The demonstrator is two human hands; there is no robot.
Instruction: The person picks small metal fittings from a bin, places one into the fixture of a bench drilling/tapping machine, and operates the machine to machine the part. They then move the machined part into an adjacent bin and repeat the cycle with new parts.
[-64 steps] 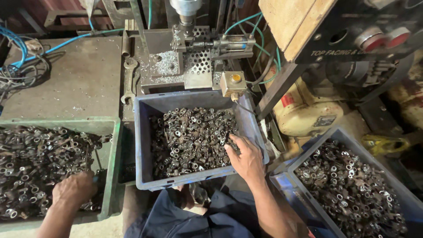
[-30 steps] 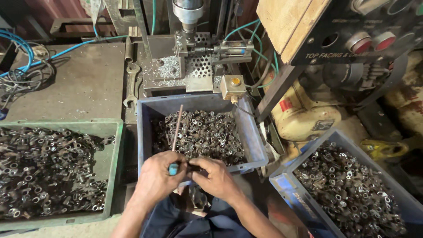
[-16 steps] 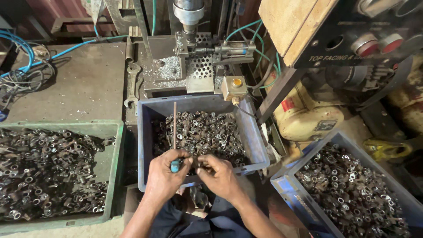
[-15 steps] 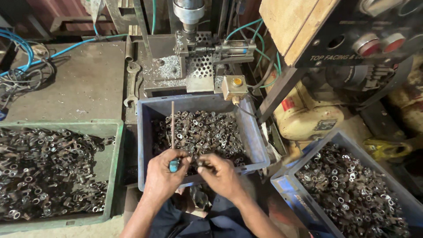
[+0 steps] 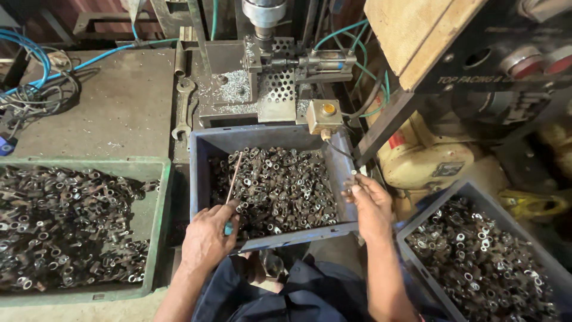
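Steel parts, small ringed fittings, fill the blue-grey bin (image 5: 205, 173) in front of me. Half a second ago both my hands were together over its near edge, working at the thin rod. Now they have come apart: my right hand (image 5: 370, 206) has swung out to the bin's right wall, while my left hand (image 5: 207, 237) has stayed at the near-left corner. I judge that the bit of joint work on the rod is finished and the right hand is free for something else.

My left hand is closed around the rod (image 5: 233, 178), gripping it by its teal handle end, with the shaft slanting up and away over the parts. My right hand has its fingers curled together, pinching what looks like one small fitting at the fingertips; it is too small to say for sure.

To the left sits a green tray (image 5: 156, 238) heaped with similar parts, and to the right a second grey bin (image 5: 417, 271) holds more. Beyond the middle bin, the drilling machine (image 5: 268, 65) stands on the table (image 5: 107, 107), with a spanner (image 5: 182, 110) lying beside it.
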